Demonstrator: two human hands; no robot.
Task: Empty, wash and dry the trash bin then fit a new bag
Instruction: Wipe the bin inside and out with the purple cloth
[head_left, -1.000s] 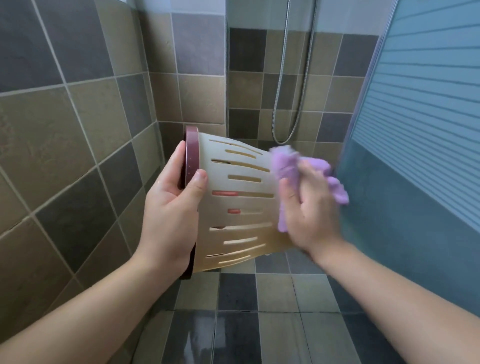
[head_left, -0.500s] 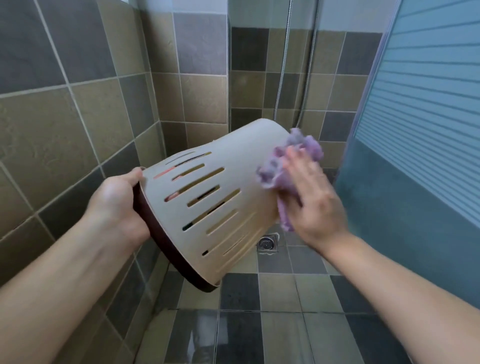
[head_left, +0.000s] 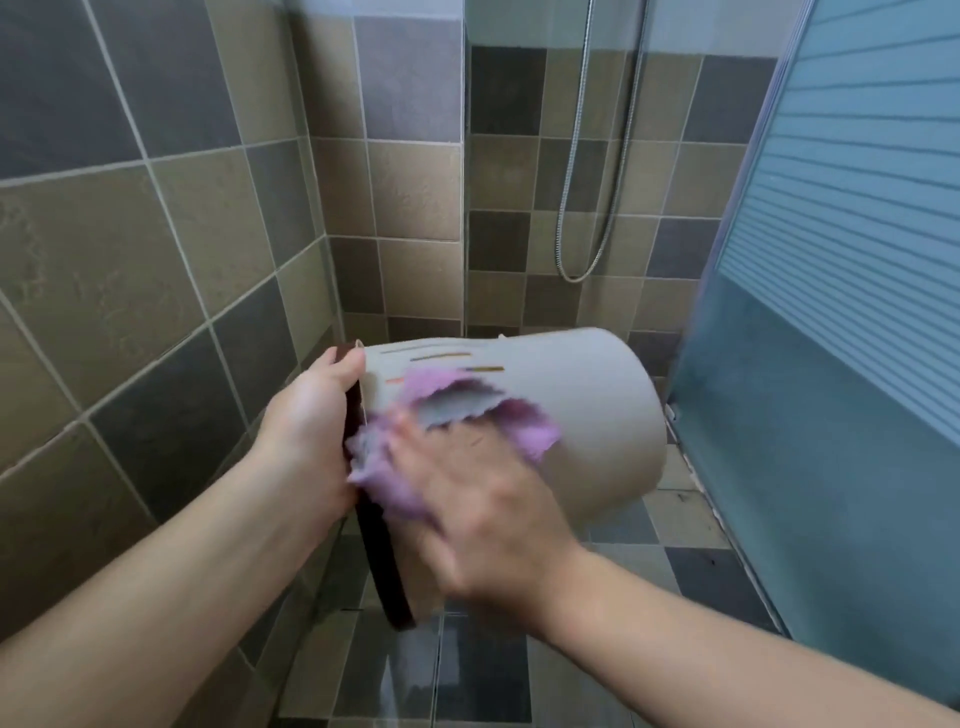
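Slotted trash bin (head_left: 587, 415): beige plastic, dark maroon rim band (head_left: 382, 566), held in the air on its side above the tiled floor (head_left: 467, 675); open mouth turned toward the left wall, closed base pointing right toward the shower door (head_left: 831, 364). Narrow slots run along the upper side wall near the rim. Left hand (head_left: 306, 431): grips the rim at its upper edge, thumb lying over the outer wall by the slots, remaining fingers curled round the band and out of sight inside the mouth; the bin hangs from this grip, with the rim's lower arc reaching down below the wrist. Right hand (head_left: 483, 509): motion-blurred, laid flat on the bin's near side wall, fingers (head_left: 415, 457) spread and fairly straight, pressing a cleaning cloth (head_left: 452, 415) against the plastic; how far the fingertips curl into the cloth cannot be told through the blur. Cloth: lilac-purple with a grey face, crumpled, sandwiched between the right palm and the wall, spilling out above the fingers toward the slots and leftward to the rim band, where it comes just beside the left hand. Setting: shower corner, brown and grey wall tiles (head_left: 156, 260), metal shower hose (head_left: 602, 182) hanging in a loop on the back wall, frosted striped glass door at right, wet-looking floor tiles below the bin.
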